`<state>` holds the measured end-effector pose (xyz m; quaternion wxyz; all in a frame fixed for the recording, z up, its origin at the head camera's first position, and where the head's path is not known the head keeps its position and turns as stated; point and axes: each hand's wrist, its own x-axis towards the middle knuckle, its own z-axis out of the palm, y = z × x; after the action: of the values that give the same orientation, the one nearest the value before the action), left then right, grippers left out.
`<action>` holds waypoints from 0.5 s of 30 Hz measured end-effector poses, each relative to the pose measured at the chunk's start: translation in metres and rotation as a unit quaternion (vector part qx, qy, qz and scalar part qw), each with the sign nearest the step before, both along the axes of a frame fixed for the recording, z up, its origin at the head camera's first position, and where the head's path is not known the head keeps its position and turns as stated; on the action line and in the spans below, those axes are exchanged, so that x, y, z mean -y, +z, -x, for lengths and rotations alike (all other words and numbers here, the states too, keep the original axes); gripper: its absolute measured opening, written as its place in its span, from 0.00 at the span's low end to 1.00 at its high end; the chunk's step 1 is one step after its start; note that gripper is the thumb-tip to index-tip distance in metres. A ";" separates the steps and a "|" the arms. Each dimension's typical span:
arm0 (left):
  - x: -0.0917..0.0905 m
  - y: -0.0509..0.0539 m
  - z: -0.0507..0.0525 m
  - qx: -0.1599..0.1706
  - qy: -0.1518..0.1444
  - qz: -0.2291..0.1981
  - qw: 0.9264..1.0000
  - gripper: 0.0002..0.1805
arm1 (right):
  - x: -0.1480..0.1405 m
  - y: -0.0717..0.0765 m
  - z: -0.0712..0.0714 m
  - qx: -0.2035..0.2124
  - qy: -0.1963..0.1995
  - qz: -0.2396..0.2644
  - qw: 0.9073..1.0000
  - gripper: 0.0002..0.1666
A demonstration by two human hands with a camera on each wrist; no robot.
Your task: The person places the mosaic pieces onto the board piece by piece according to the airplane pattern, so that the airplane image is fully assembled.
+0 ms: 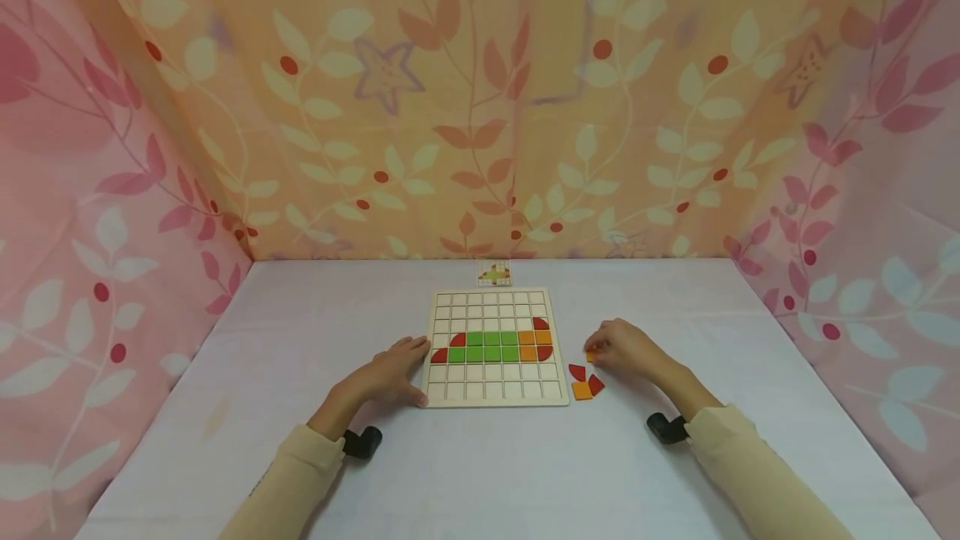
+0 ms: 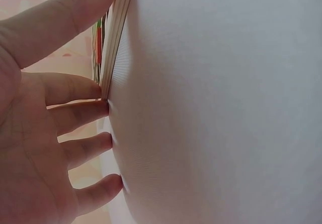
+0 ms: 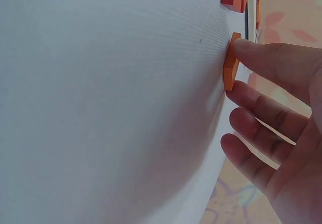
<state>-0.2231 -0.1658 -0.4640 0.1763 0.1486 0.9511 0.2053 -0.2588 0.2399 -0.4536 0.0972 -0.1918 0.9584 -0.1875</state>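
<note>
A wooden grid board [image 1: 495,392] lies on the table with green, orange and red tiles set in its middle rows. My left hand [image 1: 390,373] rests at the board's left edge; in the left wrist view its fingers [image 2: 83,110] are nearly straight and the thumb touches the board's side. To the right of the board, my right hand [image 1: 630,350] pinches an orange square tile [image 3: 231,63] between thumb and index finger, the tile still at the tabletop. Just nearer lie two red quarter-round tiles [image 1: 577,372] and another orange square tile [image 1: 582,391].
A small pattern card [image 1: 494,274] with a coloured picture on a grid lies beyond the board, near the back curtain [image 1: 480,107]. Patterned cloth also hangs on both sides of the white table [image 1: 480,473]. A black wrist mount [image 1: 365,442] sits on each forearm.
</note>
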 end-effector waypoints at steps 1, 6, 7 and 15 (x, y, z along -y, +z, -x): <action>0.000 0.000 -0.001 0.001 0.001 0.000 1.000 0.54 | 0.000 0.000 -0.001 0.004 -0.006 -0.001 1.000 0.11; -0.001 0.002 -0.002 0.002 0.004 0.001 1.000 0.53 | 0.000 0.002 -0.003 0.007 -0.023 -0.006 1.000 0.12; -0.001 0.002 -0.002 0.002 0.005 0.001 1.000 0.53 | 0.000 0.002 -0.003 0.006 -0.022 -0.007 1.000 0.12; 0.000 0.000 0.000 0.003 0.005 -0.002 1.000 0.54 | -0.003 -0.002 -0.002 -0.013 -0.013 -0.002 1.000 0.11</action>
<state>-0.2227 -0.1653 -0.4636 0.1777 0.1434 0.9510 0.2083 -0.2567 0.2433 -0.4551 0.0829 -0.1820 0.9622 -0.1847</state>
